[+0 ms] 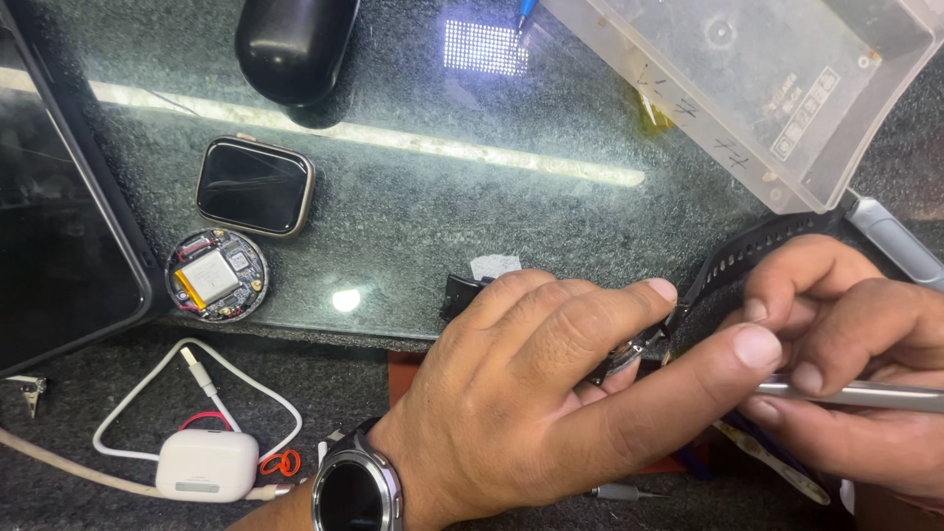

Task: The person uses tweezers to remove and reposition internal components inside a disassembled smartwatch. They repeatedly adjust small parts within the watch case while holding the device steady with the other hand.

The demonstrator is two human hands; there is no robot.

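My left hand (551, 393) lies over a smartwatch (629, 352) with a black perforated strap (752, 254), its fingers and thumb closed around the watch body. A round dark wristwatch (356, 489) sits on that wrist. My right hand (855, 364) is beside it at the right, gripping a slim silver metal tool (865, 394) whose tip points left toward the held watch. Most of the held watch is hidden under my fingers.
On the glass mat lie a square smartwatch (255, 187), a round opened watch body with a battery showing (216, 276), a black case (295, 44) and a clear plastic tray (777, 88). A dark tablet (59, 197) is at the left, a white earbud case with cable (206, 462) below.
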